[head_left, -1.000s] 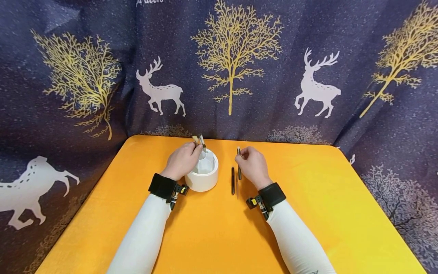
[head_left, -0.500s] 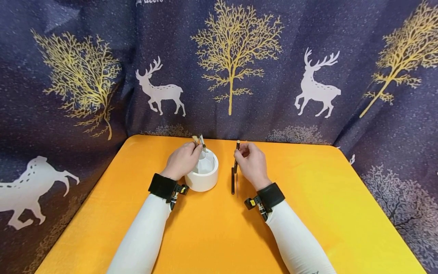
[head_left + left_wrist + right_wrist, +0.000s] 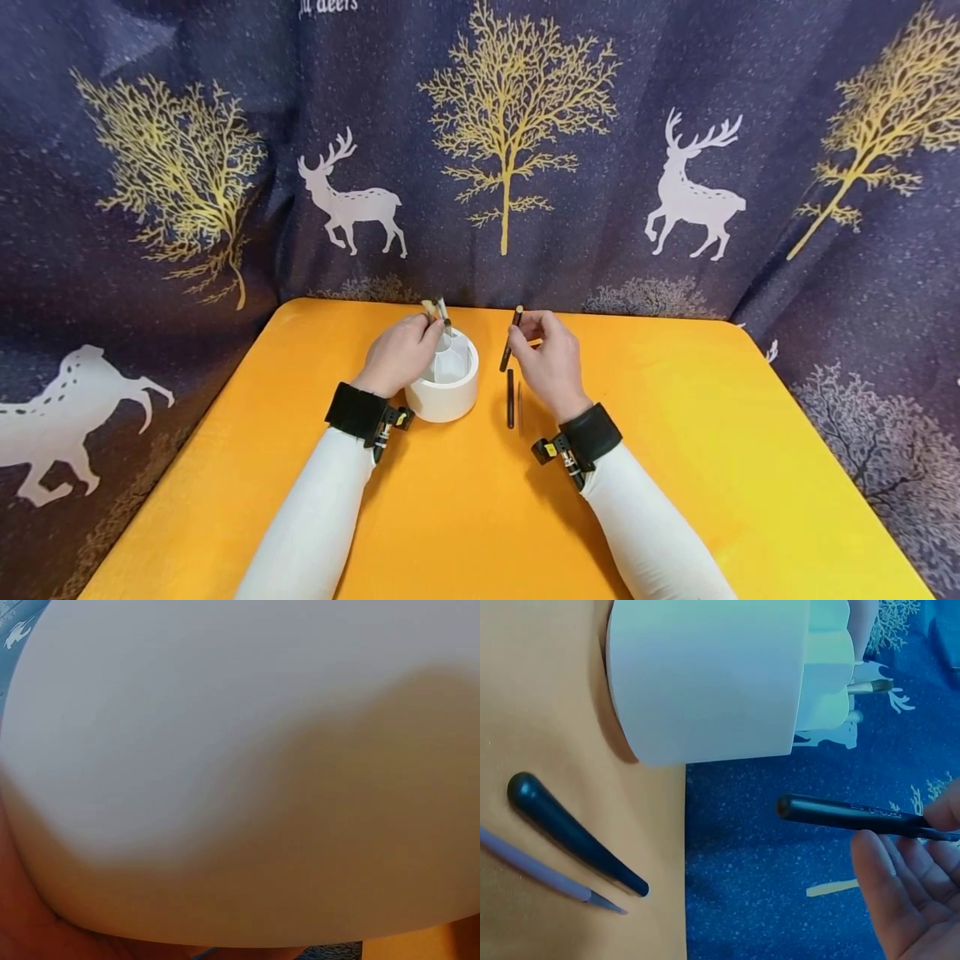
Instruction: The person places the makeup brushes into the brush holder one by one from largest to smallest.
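Note:
My left hand (image 3: pixel 400 354) grips the left side of a round white brush holder (image 3: pixel 446 400), thumb at its rim. Brush tips (image 3: pixel 437 310) stick up from the holder beside that thumb. In the left wrist view the holder's blurred white wall (image 3: pixel 150 735) fills nearly everything. My right hand (image 3: pixel 553 358) pinches a slim black brush (image 3: pixel 512 337) with a pale upper tip. It is raised and tilted, its lower end toward the holder. The right wrist view shows printed lettering on its handle (image 3: pixel 840 812); the upper end is out of frame.
On the orange table (image 3: pixel 465 517) a black tapered stick (image 3: pixel 511 398) lies right of the holder. Beside it lies a thin pinkish brush (image 3: pixel 536 870) with a pointed grey tip. A dark curtain (image 3: pixel 570 167) with deer and trees hangs behind the table.
My right hand has lifted the black brush from beside the other two and shifted it slightly left. The brush has gone from nearly straight to tilted. My left hand has stayed put.

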`<state>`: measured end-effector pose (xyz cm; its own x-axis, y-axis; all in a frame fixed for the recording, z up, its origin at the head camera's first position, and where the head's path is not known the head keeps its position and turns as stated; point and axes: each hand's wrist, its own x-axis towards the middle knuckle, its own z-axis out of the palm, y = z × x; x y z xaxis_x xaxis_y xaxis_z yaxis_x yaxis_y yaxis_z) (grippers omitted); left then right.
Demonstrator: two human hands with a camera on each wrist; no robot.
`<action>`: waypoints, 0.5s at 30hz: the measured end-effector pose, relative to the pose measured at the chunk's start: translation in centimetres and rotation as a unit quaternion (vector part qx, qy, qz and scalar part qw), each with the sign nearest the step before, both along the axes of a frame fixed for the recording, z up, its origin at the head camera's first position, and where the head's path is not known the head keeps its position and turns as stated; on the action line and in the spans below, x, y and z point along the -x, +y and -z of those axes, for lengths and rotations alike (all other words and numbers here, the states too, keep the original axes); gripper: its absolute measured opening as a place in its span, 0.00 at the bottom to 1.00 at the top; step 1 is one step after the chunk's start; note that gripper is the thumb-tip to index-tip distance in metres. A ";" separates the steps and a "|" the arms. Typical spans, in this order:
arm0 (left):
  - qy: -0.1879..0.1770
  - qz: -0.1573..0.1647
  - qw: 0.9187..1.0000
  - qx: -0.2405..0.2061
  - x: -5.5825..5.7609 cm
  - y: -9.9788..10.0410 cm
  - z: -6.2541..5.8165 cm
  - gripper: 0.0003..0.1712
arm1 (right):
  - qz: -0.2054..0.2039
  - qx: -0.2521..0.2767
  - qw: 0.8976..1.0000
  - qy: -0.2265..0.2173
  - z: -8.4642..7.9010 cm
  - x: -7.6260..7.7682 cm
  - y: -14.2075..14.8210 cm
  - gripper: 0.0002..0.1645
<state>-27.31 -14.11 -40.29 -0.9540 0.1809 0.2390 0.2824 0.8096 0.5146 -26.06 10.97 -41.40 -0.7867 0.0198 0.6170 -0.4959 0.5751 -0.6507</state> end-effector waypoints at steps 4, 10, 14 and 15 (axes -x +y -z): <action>0.001 0.001 1.000 0.000 -0.1 0.0 0.1 0.25 | -0.011 0.010 0.999 0.032 -0.2 -0.3 -0.3 0.09; 0.004 -0.002 1.000 -0.001 -0.1 0.0 0.0 0.25 | -0.033 0.031 0.997 0.065 -0.6 -0.5 -0.7 0.09; 0.007 -0.001 1.000 -0.001 0.0 0.0 0.1 0.24 | -0.068 0.071 0.993 0.062 -0.7 -0.7 -0.9 0.10; 0.008 -0.001 1.000 0.000 0.0 0.0 0.1 0.24 | -0.076 0.080 0.992 0.060 -0.7 -0.7 -0.9 0.10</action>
